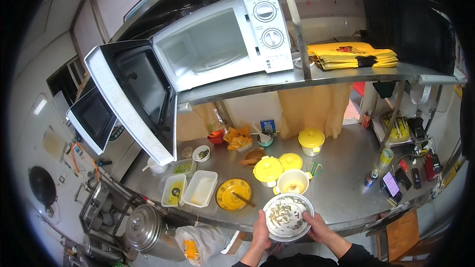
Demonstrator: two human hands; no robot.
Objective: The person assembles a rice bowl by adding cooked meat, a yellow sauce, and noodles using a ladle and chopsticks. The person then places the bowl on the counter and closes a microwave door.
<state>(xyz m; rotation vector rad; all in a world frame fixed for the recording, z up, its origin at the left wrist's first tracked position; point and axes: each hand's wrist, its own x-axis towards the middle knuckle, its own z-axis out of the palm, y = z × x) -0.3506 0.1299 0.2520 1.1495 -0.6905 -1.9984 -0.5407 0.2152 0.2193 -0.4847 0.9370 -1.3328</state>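
Observation:
A round bowl (288, 212) with a pale rim, whitish inside with greenish and dark bits, is held level in front of me at the counter's near edge. My left hand (261, 231) grips its left side, and my right hand (319, 228) grips the right with the thumb over the rim. Just beyond it stands an uncovered cream pot (293, 182) with some yellowish food at the bottom. A yellow lid (290, 161) lies behind that pot, beside a pot with a yellow lid (268, 169). Left of the bowl, a yellow-brown bowl (227, 195) has a utensil across it.
A white microwave (222, 39) on the upper shelf has its door (138, 99) swung open toward the left. Plastic tubs (200, 188) stand on the left of the steel counter (341, 178). Green-handled scissors (315, 169), a can (371, 178) and a lit phone (390, 184) lie rightward.

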